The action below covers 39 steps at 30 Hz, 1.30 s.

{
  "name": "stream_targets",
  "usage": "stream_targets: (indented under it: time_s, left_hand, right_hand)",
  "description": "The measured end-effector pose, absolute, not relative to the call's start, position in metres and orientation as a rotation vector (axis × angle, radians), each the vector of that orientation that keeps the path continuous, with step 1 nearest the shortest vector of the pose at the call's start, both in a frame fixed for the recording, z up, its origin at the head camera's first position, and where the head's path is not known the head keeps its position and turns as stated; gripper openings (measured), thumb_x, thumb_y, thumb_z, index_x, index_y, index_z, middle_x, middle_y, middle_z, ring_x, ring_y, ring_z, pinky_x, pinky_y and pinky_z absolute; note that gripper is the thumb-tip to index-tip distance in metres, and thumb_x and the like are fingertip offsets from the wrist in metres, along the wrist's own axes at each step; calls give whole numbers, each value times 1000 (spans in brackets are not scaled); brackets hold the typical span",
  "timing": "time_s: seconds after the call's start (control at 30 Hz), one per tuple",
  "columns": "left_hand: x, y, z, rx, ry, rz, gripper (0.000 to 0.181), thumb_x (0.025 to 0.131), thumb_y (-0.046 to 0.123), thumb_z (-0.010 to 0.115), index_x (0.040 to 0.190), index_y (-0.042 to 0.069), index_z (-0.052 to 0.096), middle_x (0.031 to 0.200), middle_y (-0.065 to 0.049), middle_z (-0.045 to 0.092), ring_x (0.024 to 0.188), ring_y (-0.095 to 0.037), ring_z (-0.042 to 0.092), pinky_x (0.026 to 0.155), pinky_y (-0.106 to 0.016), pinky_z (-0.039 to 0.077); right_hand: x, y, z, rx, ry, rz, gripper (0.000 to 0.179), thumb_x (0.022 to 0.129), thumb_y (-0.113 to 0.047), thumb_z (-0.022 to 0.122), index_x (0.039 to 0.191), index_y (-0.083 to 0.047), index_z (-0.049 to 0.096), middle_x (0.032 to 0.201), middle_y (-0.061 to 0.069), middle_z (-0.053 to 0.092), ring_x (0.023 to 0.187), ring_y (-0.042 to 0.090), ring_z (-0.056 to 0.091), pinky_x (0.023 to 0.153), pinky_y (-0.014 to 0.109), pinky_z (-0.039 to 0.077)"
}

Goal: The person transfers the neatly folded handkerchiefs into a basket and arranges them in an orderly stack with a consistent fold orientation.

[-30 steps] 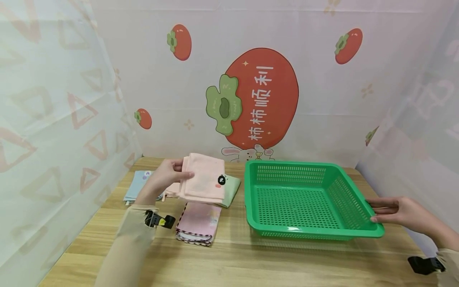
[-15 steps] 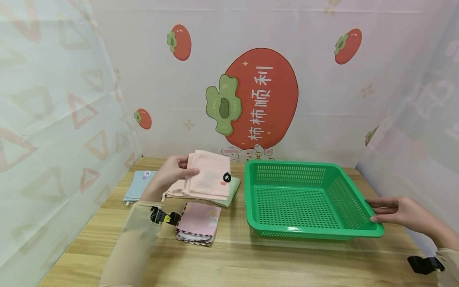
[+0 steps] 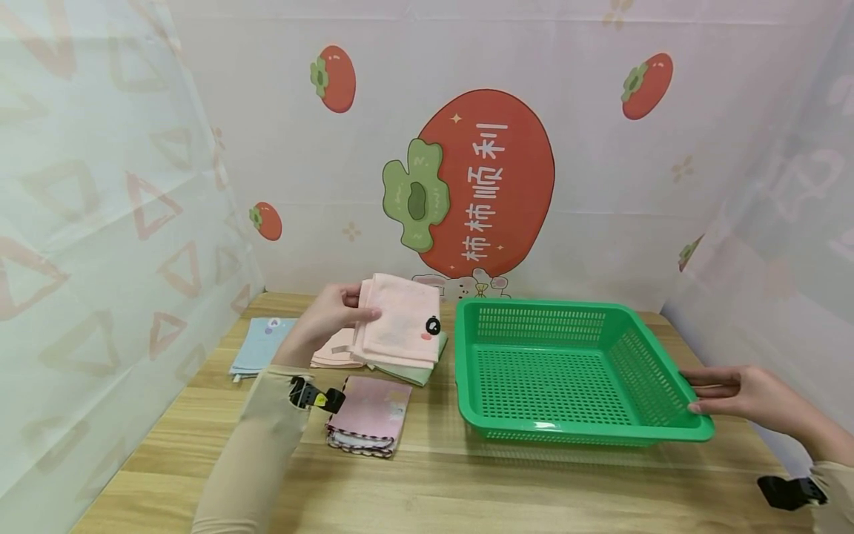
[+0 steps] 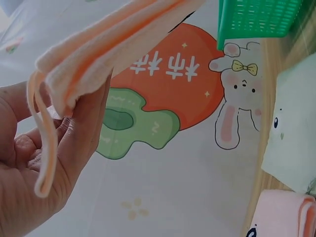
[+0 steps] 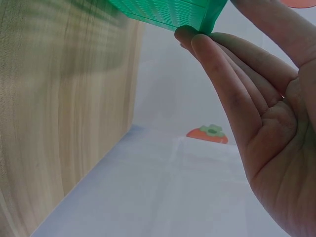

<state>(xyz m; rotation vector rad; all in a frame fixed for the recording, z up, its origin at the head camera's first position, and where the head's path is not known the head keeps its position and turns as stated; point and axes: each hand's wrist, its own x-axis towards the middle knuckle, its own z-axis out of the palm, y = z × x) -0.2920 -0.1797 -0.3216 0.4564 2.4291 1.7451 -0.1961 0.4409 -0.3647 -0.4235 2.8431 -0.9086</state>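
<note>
Right hand [image 5: 269, 123] at the green basket [image 5: 168, 11]

The fingers [image 5: 224, 79] reach up from the right, nearly straight, their tips touching the underside of the basket's rim. The thumb [image 5: 281, 27] runs out of view at the top edge. Slots line the basket's wall. On the left, the pale wood worktop [image 5: 64, 123] carries a soft shadow; beyond hangs a white sheet [image 5: 163, 187] with a printed red fruit [image 5: 210, 134], green-leaved.

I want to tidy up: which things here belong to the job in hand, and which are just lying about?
In the job:
pale pink cloth, in the left hand
green basket, held by the right hand

Lying about, though possibly needed:
blue cloth
pale green cloth
second pink cloth
checked-edge cloth
</note>
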Motion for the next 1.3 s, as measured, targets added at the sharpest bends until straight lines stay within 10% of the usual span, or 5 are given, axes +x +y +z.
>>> stream_targets:
  time_s: [0.47,0.87,1.07,1.3]
  left_hand:
    - [-299,-159,-315,485,2339,1790,50,82,6,71,127,-8,53,100,-16,68,78,-12,66,71,-31,57]
    - [-304,-137,-314,505,2276,1807,49,82,4,70,127,-7,53,100,-15,69,80,-12,66,72,-31,57]
    - [-307,-128,-314,494,2256,1823,48,82,4,70,127,-5,54,97,-12,69,78,-11,65,70,-29,56]
    - [-311,-117,-314,468,2265,1816,44,83,5,70,124,-2,57,97,-11,67,80,-11,64,72,-28,56]
  right_hand:
    - [-195,440,-363,-432,2830,-914,61,87,-23,68,130,15,47,109,-38,49,88,-9,62,69,26,56]
    - [-193,436,-363,-397,2852,-868,59,87,-21,68,130,14,47,122,24,61,87,-8,63,68,24,56]
    - [-194,438,-362,-403,2839,-898,60,87,-21,68,130,15,46,119,-9,63,88,-9,63,68,24,56]
    - [-194,440,-365,-454,2848,-925,57,87,-17,68,130,14,48,119,-8,63,88,-10,62,67,24,56]
